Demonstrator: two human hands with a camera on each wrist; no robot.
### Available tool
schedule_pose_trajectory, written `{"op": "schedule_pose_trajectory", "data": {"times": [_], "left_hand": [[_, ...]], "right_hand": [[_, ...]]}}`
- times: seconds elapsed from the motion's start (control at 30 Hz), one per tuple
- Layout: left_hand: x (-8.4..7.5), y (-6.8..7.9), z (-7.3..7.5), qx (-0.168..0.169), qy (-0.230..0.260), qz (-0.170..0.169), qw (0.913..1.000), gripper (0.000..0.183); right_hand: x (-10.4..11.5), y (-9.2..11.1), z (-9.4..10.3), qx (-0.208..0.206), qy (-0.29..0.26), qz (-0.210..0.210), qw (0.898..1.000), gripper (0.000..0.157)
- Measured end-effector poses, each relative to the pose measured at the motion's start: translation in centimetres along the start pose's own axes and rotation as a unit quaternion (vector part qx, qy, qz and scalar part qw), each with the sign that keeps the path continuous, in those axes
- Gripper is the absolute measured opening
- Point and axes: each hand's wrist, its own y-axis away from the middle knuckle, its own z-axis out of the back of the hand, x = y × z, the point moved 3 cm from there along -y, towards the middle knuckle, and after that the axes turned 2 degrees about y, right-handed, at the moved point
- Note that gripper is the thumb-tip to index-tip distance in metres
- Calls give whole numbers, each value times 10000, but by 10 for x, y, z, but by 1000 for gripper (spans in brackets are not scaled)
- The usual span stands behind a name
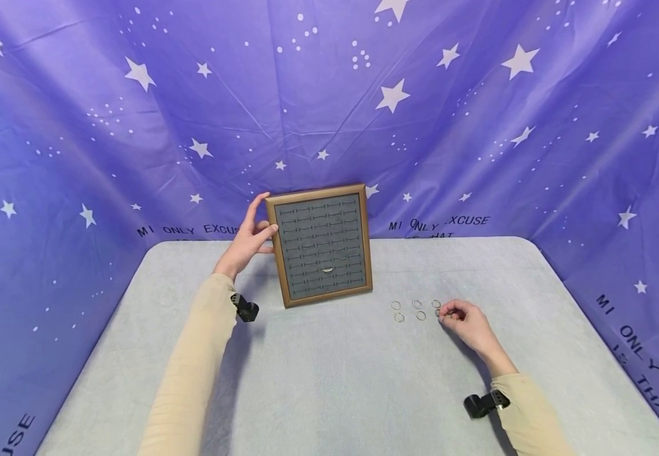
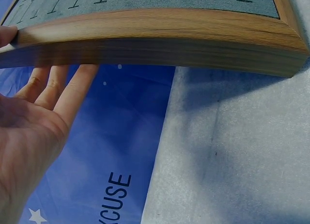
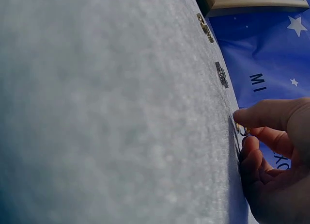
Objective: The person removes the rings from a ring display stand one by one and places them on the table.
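A wood-framed ring display board (image 1: 323, 240) with rows of slots in dark grey padding stands tilted on the table. One ring (image 1: 327, 270) sits in a slot near its lower middle. My left hand (image 1: 247, 244) grips the board's left edge, thumb on the front; in the left wrist view, fingers press against the wooden side (image 2: 160, 52). At the right, my right hand (image 1: 468, 326) has its thumb and index finger pinched at a small ring (image 3: 243, 131), low against the table. Several other rings (image 1: 399, 317) lie in two short rows to its left.
A pale grey cloth-like tabletop (image 1: 329, 380) lies under everything. Purple star-printed drapes (image 1: 329, 95) hang right behind the table and along both sides. Black wrist cameras (image 1: 485, 403) are strapped over the beige sleeves.
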Motion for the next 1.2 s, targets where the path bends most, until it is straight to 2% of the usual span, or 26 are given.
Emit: {"op": "schedule_pose_trajectory", "data": {"times": [0.2, 0.47, 0.7, 0.8, 1.03, 1.2], "left_hand": [[0, -1, 1, 7, 34, 20, 10000, 71], [-2, -1, 1, 31, 110, 134, 9998, 73], [-19, 9, -5, 92, 59, 183, 9998, 73], [-21, 10, -7, 116, 40, 167, 9998, 72], [-2, -1, 1, 40, 157, 148, 9998, 73], [1, -1, 1, 5, 73, 79, 9999, 72]], "right_hand": [[0, 1, 0, 99, 137, -39, 9998, 7], [0, 1, 1, 109, 252, 111, 9996, 7], [-2, 4, 2, 68, -132, 79, 9999, 9], [-4, 4, 3, 11, -388, 27, 9992, 11], [-3, 0, 4, -101, -818, -167, 9965, 23], [6, -5, 6, -86, -1094, -344, 9934, 26]]}}
